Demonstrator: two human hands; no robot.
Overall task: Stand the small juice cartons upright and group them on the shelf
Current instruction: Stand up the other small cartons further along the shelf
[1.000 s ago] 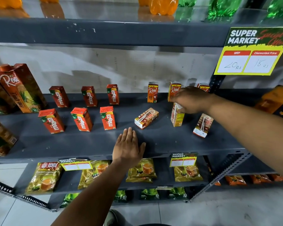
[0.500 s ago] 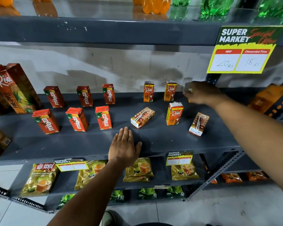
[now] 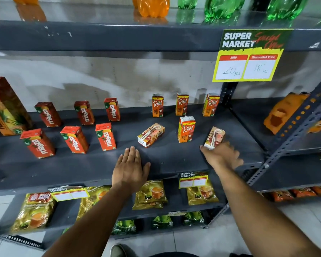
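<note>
Now | left hand [image 3: 130,170] flat, open on shelf [image 3: 82,167] | right hand [image 3: 221,156] blurred, touching fallen carton [image 3: 215,137], grip unclear

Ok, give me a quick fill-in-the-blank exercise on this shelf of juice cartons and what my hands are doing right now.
1. The left hand rests flat on the grey metal shelf, holding ____.
2. The right hand reaches the orange Real carton lying on its side, nearest the ____ end of the shelf.
3. Counting small orange Real cartons, ____ stand upright and two lie flat.
4. The red Maaza cartons stand in two rows of ____.

Missing words: nothing; right; four; three
</note>
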